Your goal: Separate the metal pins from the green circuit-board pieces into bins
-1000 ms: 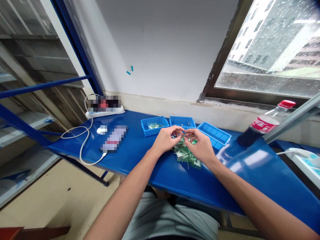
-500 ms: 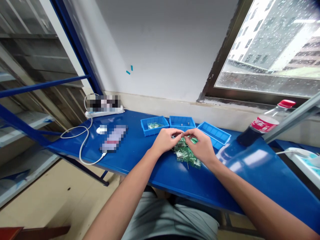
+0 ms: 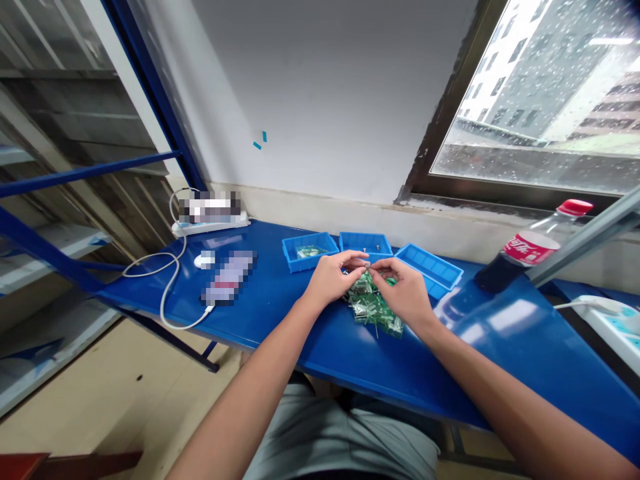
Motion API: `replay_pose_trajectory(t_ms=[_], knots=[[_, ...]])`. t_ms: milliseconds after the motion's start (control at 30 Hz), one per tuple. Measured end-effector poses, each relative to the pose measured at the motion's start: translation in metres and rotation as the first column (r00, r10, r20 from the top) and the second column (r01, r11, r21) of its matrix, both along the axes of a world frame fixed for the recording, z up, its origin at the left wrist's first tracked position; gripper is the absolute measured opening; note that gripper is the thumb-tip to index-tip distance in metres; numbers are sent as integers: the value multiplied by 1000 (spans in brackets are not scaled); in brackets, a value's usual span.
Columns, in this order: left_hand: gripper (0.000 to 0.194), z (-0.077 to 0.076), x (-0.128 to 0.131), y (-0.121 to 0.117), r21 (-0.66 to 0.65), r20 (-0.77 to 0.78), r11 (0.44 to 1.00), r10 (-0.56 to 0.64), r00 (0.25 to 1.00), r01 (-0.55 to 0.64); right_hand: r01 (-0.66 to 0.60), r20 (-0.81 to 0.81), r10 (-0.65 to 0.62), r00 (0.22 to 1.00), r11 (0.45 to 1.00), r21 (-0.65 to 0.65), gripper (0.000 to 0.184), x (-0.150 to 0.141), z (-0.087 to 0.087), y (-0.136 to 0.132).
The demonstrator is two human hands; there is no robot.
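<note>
My left hand [image 3: 334, 275] and my right hand [image 3: 400, 287] meet fingertip to fingertip above a loose heap. Between them is a small greyish part [image 3: 367, 265], too small to name. My right thumb and index finger pinch it. My left thumb and curled index finger close around its other side, with a slight gap showing at the index tip. Beneath my hands lies the heap of small green circuit boards [image 3: 375, 312] with silvery metal pieces, partly covered by my fingers.
Behind the heap stand a left blue bin [image 3: 305, 261] with green-and-white pieces, a middle blue bin [image 3: 363, 241] with a few small bits, and a right blue bin [image 3: 434, 265]. A cola bottle [image 3: 533, 248] stands right. A cabled phone [image 3: 230, 277] and power strip [image 3: 215, 227] lie left.
My left index finger has lifted slightly away from its thumb, and the small part shows more between the fingertips. The heap and bins look unchanged.
</note>
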State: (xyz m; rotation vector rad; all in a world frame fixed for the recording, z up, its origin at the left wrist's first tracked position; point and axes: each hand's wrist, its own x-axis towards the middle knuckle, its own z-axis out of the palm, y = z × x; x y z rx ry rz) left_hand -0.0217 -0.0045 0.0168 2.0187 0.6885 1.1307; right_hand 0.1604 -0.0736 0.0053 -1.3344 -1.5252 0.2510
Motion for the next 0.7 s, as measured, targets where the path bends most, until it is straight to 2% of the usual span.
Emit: replay_pose_trajectory(t_ms=[100, 300, 433, 567, 700], knots=[[32, 1, 0, -1, -11, 18, 1000, 8, 1000, -8, 10, -11, -10, 1000, 1000, 4, 14, -1, 0, 0], [25, 0, 0, -1, 23, 4, 1000, 21, 1000, -21, 0, -21, 1, 1000, 996, 84, 18, -4, 0, 1], [29, -4, 2, 0, 89, -14, 996, 0, 1000, 1, -20, 89, 8, 996, 990, 140, 20, -5, 3, 0], [25, -6, 1, 1, 175, -143, 984, 2, 990, 23, -30, 170, -2, 985, 981, 189, 16, -3, 6, 1], [20, -9, 0, 3, 296, -317, 949, -5, 948, 104, -17, 224, -38, 974, 972, 236, 17, 3, 7, 3]])
